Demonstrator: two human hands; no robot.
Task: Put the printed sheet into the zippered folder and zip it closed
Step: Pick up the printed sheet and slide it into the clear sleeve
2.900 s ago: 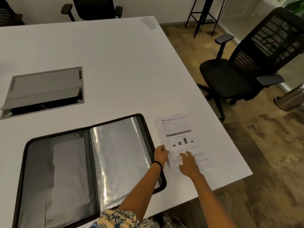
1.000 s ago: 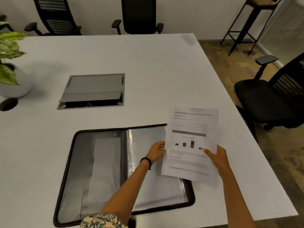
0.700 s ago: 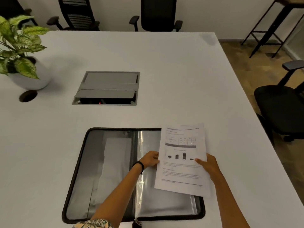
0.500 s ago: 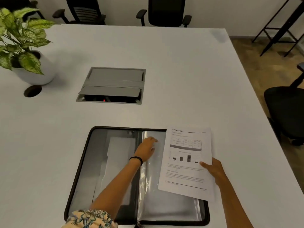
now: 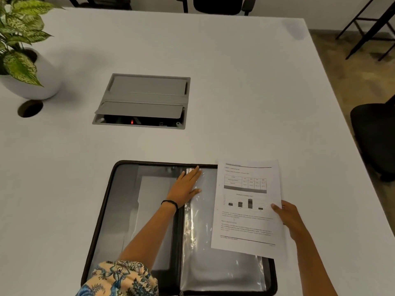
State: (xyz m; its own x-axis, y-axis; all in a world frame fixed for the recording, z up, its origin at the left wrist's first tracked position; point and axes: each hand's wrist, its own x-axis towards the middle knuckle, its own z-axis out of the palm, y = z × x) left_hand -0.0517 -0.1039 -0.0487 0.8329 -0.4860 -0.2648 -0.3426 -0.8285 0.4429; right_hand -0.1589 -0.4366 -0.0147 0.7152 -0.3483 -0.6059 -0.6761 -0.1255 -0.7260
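Note:
The black zippered folder lies open flat on the white table, with clear plastic sleeves on its right half. My right hand holds the printed sheet by its right edge, above the folder's right side. The sheet shows a table, a bar chart and text. My left hand lies flat with fingers spread on the top of the clear sleeves near the spine, holding nothing.
A grey cable hatch is sunk into the table behind the folder, its lid partly raised. A potted plant and a round cable hole are at the far left. Black office chairs stand at the right and far side.
My left hand let go of the sheet and moved left onto the clear sleeves. My right hand alone now holds the sheet, over the folder's right half.

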